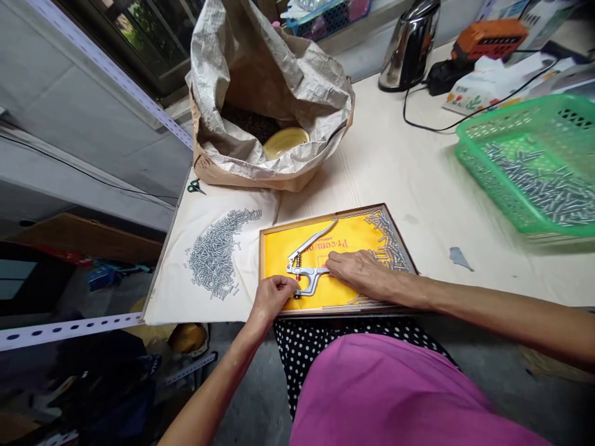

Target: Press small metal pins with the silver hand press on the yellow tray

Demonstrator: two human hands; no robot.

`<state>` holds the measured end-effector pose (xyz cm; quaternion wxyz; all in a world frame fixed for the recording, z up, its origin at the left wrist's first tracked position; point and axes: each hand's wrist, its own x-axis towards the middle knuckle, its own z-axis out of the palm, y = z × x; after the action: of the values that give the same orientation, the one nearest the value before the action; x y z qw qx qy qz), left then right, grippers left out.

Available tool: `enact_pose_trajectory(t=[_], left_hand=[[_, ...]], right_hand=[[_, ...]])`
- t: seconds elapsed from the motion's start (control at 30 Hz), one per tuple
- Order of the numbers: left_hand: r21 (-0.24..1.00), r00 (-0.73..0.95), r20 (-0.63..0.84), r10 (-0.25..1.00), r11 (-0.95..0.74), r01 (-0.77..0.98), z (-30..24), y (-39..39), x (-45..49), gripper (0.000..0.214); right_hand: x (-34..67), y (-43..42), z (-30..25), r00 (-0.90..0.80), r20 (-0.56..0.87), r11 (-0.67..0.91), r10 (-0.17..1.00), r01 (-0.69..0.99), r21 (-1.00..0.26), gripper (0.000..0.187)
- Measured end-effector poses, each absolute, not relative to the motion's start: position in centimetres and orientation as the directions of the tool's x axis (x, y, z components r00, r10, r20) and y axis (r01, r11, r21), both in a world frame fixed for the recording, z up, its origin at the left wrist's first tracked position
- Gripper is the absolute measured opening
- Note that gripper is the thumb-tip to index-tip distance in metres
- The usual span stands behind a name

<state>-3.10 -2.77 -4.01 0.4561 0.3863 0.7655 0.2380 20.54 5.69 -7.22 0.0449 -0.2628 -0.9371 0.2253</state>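
Note:
Silver snap-fastener pliers [309, 272], with a raised lever handle and a spring, are over a shallow tray [263, 254] with a yellow, printed bottom. My right hand [357, 272] is closed around the end of the fixed handle. At the jaw end, my left hand [275, 294] pinches thumb and fingers together, close beside a small red part; whatever is between the fingertips is too small to make out. Small metal pins [390, 241] lie inside the tray along its right side, and more are near its front edge.
Left of the tray, a pile of short metal pieces [214, 257] lies on white cloth, with green-handled scissors [196, 186] behind. A large open sack [274, 170] holds dark contents and a yellow bowl [286, 142]. At right are a green basket [488, 192] of metal pins and a kettle [409, 46].

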Motion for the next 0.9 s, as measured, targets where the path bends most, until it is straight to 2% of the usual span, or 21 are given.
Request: enact_pose_trajectory(t=[0.13,0.27,0.4,0.57,0.63,0.77,0.9], left_hand=[[0.652,-0.202,-0.635,0.746,0.657,0.378,-3.6,-1.8,-3.5,0.020],[0.633,-0.164,-0.652,0.740,0.651,0.419,-3.3,-1.3,-3.5,0.020],[0.628,-0.168,-0.653,0.739,0.652,0.425,-3.5,-1.5,-3.5,0.022],[0.626,-0.192,-0.645,0.739,0.656,0.423,-3.7,-1.8,-3.4,0.023],[0.619,-0.199,-0.647,0.736,0.659,0.427,-3.7,-1.8,-3.4,0.022],[0.619,-0.216,-0.642,0.736,0.663,0.420,-3.7,-1.8,-3.2,0.023],[0.619,-0.228,-0.637,0.736,0.665,0.417,-3.7,-1.8,-3.3,0.026]], right_hand=[[20.7,5.6,-7.3,-0.863,0.010,0.761,0.505,0.440,-0.476,0.017],[20.7,5.3,-7.3,-0.863,0.014,0.764,0.506,0.441,-0.471,0.020],[20.5,6.3,-6.6,-0.842,-0.013,0.758,0.539,0.492,-0.428,0.017],[20.0,9.9,-5.3,-0.794,0.138,0.789,0.592,0.537,-0.299,0.027],[19.7,10.8,-5.2,-0.808,0.163,0.816,0.566,0.522,-0.250,0.036],[19.5,10.9,-5.6,-0.857,0.145,0.857,0.494,0.452,-0.249,0.077],[19.4,10.2,-5.5,-0.860,0.093,0.844,0.501,0.461,-0.275,0.085]])
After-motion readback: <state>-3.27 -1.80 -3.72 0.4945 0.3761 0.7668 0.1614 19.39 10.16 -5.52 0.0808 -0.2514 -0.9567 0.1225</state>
